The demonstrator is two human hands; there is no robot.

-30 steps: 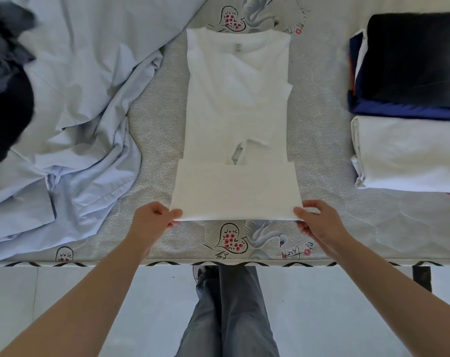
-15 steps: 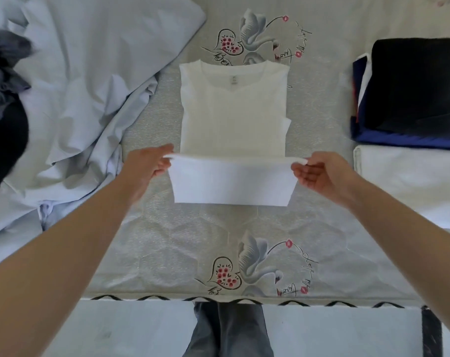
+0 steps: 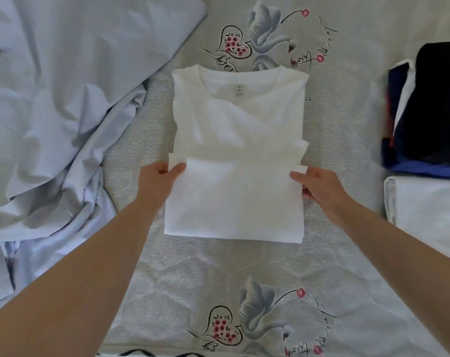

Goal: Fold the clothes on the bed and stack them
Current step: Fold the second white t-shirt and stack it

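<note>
The left hand [image 3: 159, 177] pinches the left end of the shirt's [image 3: 239, 140] turned-up lower panel, thumb on top of the cloth and the other fingers curled beneath it. The right hand [image 3: 319, 186] grips the right end of the same panel in the same way, thumb over the top, fingers tucked under the edge. Both forearms reach in from the near side of the bed [image 3: 146, 274], one to each side of the shirt.

The shirt is plain white and lies flat in the middle of the bed, collar at the far end with a small label showing inside the neckline. Its sides are already folded in, so it forms a narrow upright rectangle; the folded-in sleeves cross as slanting creases over the chest. The lower part is doubled up over the body, its fold forming the straight near edge, and the hem held by the hands lies across the shirt about halfway up. A small corner of cloth pokes out past each hand.

To the left, well apart from the shirt, a pale blue garment [image 3: 64, 119] lies rumpled and unfolded, with something dark at the far left edge. To the right stand folded clothes: a dark stack [image 3: 435, 106] with blue and white layers showing at its side, and nearer, a folded white piece [image 3: 430, 204]. The bed's cover is grey with swan and heart prints.
</note>
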